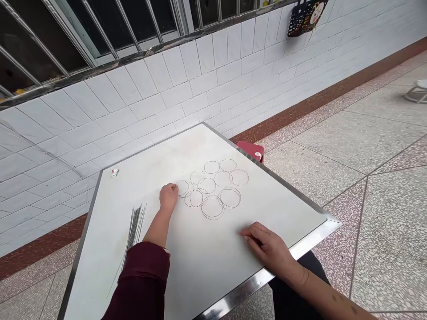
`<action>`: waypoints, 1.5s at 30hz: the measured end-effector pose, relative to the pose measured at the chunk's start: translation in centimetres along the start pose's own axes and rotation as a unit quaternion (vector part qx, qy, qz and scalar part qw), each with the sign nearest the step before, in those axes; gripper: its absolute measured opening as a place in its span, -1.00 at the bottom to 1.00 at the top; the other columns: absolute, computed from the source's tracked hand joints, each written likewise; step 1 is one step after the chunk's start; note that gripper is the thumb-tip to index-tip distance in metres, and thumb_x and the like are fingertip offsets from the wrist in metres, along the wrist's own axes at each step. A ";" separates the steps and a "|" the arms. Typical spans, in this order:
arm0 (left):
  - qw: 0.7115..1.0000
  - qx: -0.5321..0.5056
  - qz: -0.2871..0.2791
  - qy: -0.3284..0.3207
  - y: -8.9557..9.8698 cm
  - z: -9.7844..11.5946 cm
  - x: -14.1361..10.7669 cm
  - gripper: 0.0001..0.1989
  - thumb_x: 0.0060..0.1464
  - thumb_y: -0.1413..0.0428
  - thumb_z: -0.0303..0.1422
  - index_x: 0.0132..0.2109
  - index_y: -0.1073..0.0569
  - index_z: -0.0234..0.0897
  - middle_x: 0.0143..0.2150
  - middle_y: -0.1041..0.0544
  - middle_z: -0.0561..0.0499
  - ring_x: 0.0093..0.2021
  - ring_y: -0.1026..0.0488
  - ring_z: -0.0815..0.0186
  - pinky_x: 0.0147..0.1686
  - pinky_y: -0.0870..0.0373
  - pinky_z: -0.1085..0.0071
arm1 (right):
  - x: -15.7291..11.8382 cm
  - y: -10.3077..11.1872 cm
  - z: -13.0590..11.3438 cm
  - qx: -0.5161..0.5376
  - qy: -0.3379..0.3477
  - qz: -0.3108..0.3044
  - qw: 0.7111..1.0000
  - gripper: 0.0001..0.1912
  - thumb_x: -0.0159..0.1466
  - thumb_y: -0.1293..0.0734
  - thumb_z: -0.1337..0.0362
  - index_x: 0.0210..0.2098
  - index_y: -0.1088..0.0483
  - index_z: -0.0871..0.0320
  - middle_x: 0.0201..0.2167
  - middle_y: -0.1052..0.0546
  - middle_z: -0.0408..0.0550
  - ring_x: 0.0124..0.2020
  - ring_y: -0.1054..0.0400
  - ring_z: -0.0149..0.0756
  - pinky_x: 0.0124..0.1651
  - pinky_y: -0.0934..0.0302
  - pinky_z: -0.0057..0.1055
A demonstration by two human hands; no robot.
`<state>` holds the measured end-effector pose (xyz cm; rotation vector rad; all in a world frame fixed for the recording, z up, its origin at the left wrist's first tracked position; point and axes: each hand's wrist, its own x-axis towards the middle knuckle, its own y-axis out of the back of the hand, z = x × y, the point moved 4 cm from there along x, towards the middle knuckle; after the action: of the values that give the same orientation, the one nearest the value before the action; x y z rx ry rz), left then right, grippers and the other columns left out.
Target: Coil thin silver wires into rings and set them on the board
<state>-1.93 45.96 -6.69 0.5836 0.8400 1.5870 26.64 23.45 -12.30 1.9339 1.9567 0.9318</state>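
Reaching across the white worktop [187,275], the left hand [169,195] has its thumb and fingertips drawn together on the left edge of the leftmost ring [183,180], a thin, dark loop lying flat. The other rings [212,196] lie to the right of it in a loose cluster near the middle of the worktop, several overlapping.

The right hand [267,246] is at the near right side, over the worktop's metal edge and apart from the cluster. Its fingers are bent, with the thumb and index fingertips together; whether anything thin sits between them is too small to tell.

Left of the rings, partly behind the dark red sleeve [143,271] of the left arm, a bundle of straight wires [134,226] lies lengthwise, its far ends slightly fanned. A small red-and-white object [114,172] rests near the far left corner. Beyond the right edge of the worktop shows a red stool [251,150], and a patterned bag [306,18] hangs against the tiled wall [200,66].
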 end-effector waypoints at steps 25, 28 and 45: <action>0.974 -0.027 0.222 0.033 8.6 -14.6 -23.9 -0.68 0.15 -0.03 -0.13 -0.11 -0.59 -0.14 -0.08 -0.59 -0.04 -0.37 -0.49 0.21 -0.34 -0.47 0.25 | -0.3 -0.4 0.8 -0.038 -0.008 0.012 0.999 -0.76 0.40 -0.15 0.19 -0.13 -0.44 0.03 -0.23 -0.51 -0.05 -0.23 -0.45 -0.22 -0.17 -0.38 -0.29; 0.961 0.089 0.260 -0.032 9.3 -17.1 -25.6 -0.69 0.20 0.03 -0.24 -0.13 -0.59 -0.17 -0.14 -0.60 -0.07 -0.19 -0.49 0.10 -0.21 -0.46 0.19 | -0.4 -0.6 0.9 -0.064 -0.004 0.012 0.998 -0.75 0.40 -0.15 0.16 -0.14 -0.44 0.04 -0.23 -0.52 -0.04 -0.21 -0.46 -0.20 -0.16 -0.38 -0.27; 0.935 0.161 0.283 -0.137 7.9 -19.8 -25.3 -0.69 0.26 0.07 -0.37 -0.03 -0.54 -0.25 -0.28 -0.55 -0.17 -0.22 -0.44 0.02 -0.13 -0.39 0.10 | -0.6 -1.1 0.4 -0.145 0.019 0.015 0.989 -0.76 0.39 -0.17 0.19 -0.15 -0.45 0.07 -0.20 -0.53 -0.05 -0.19 -0.48 -0.20 -0.12 -0.40 -0.26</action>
<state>-17.21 16.91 -10.61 1.3479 0.7599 1.8276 26.04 23.10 -13.39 1.7949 1.7035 1.1940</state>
